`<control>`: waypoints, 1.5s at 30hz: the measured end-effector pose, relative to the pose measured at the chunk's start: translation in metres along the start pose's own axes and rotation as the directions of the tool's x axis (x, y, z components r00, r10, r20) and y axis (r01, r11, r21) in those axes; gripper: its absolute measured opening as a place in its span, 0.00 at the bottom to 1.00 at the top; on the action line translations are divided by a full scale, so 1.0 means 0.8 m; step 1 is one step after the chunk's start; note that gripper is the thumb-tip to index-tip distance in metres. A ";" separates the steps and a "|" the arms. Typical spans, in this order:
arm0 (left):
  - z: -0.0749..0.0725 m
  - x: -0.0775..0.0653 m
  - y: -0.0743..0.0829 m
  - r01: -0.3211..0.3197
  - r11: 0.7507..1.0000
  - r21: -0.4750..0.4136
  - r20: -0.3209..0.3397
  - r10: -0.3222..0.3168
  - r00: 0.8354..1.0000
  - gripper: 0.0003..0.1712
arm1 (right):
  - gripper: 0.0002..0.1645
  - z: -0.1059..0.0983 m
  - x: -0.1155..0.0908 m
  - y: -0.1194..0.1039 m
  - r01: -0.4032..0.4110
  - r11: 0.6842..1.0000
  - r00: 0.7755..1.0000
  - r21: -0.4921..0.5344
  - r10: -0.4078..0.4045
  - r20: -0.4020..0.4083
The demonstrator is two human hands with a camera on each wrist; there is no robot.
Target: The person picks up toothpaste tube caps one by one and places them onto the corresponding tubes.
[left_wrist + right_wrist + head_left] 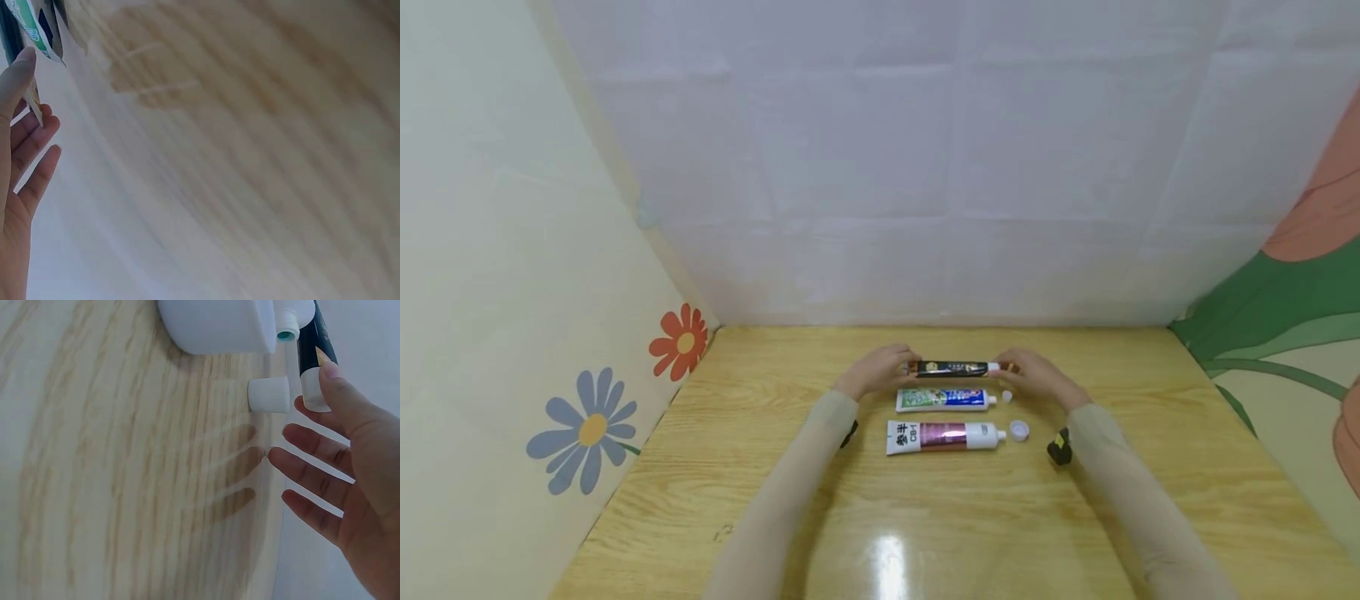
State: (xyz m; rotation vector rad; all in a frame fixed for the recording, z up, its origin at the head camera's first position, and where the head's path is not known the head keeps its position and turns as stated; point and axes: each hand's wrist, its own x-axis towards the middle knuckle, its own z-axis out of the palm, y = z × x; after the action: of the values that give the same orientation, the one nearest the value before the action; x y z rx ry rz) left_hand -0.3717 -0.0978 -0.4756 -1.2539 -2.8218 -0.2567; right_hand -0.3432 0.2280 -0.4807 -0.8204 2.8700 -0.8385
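A black toothpaste tube [955, 368] with a white cap [314, 390] lies sideways between both hands, farthest from me. My left hand [880, 369] pinches its flat tail end between thumb and fingers. At the other end, my right hand [1037, 375] holds the capped end between thumb and index finger, its other fingers spread. Just nearer lies a green-and-blue toothpaste tube [943, 400], uncapped, its small white cap [1007, 397] beside the nozzle. Nearest is a white-and-pink toothpaste tube [943, 436], also uncapped, with a wider cap [1019, 430] right of its nozzle.
The wooden table [970, 517] meets a white cloth-like backdrop [925, 167] behind the tubes. A flower-painted panel [497, 250] borders the left side, and another painted panel [1292, 333] the right. Black wrist devices [1060, 448] hang below the sleeves.
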 end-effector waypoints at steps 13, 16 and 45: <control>0.010 0.005 -0.004 0.037 0.999 0.021 0.066 -0.038 0.997 0.29 | 0.22 0.005 0.005 0.011 0.023 0.999 1.000 -0.043 -0.023 0.006; 0.012 0.007 -0.006 0.042 0.998 0.039 0.085 -0.045 0.995 0.29 | 0.23 0.006 0.006 0.011 0.018 0.999 1.000 -0.040 -0.017 0.009; 0.017 0.011 -0.013 0.074 0.997 -0.027 0.132 -0.070 0.989 0.28 | 0.30 0.008 0.002 0.015 -0.048 0.999 0.999 0.026 0.048 0.017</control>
State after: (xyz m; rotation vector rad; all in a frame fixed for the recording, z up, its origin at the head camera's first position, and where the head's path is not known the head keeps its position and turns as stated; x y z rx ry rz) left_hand -0.3848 -0.0960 -0.4899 -1.2197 -2.9898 -0.2311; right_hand -0.3495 0.2324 -0.4921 -0.7491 2.8464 -0.8583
